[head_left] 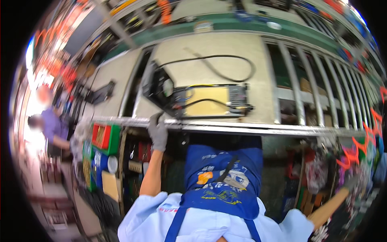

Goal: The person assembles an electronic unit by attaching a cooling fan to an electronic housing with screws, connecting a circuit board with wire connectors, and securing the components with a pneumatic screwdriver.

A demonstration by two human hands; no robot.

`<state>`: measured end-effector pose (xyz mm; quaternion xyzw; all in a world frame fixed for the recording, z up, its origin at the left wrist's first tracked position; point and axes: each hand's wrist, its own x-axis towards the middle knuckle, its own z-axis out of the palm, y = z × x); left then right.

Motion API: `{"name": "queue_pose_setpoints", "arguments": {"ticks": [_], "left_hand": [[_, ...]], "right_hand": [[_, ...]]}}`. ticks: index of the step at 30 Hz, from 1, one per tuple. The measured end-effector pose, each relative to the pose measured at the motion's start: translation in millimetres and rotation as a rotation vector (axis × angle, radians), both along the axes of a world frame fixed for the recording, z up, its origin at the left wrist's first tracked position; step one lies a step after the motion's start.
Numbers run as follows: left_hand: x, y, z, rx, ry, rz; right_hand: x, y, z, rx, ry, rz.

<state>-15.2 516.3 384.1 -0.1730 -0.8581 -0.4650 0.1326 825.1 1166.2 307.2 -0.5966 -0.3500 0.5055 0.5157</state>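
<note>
On the work surface lies an opened black metal housing with a pale yellow plate inside, wires across it and a raised black part at its left end. A black cable loops out behind it. My left hand, in a grey glove, rests at the metal front rail by the housing's near left corner, fingers loosely extended. Far out to the right reaches my right hand, also gloved, among blurred small parts in bags; its fingers cannot be made out.
Another black assembly sits on the left panel. Metal rollers run to the right. Below left are a green bin and a red box. Orange coiled hoses hang at right. Blurred people stand at far left.
</note>
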Motion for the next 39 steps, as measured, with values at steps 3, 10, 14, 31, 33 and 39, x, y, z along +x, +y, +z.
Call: {"name": "queue_pose_setpoints", "arguments": {"ticks": [3,10,14,31,33,39], "left_hand": [[-17.9,-17.7,-21.0,0.137,-0.037,0.052],[-95.7,23.3,-49.5,0.270,-0.226,-0.088],[-123.9,24.4,-90.0,0.063,0.119,-0.290],[-121.3,15.6,-111.7,-0.137,0.081,-0.259],[-126.2,7.3,-117.7,-0.153,-0.017,-0.246],[-113.5,8.8,-112.3,-0.085,0.006,-0.312]], "right_hand": [[-206.9,-125.0,174.9,0.312,-0.219,-0.217],[-534.8,-255.5,148.4,0.286,0.089,0.660],[-722.1,-351.5,117.8,0.444,0.155,1.120],[-862.6,-422.1,56.6,0.399,-0.336,1.399],[-869.4,-426.8,50.1,0.408,-0.345,1.413],[-886.3,-430.6,42.1,0.443,-0.435,1.411]]}}
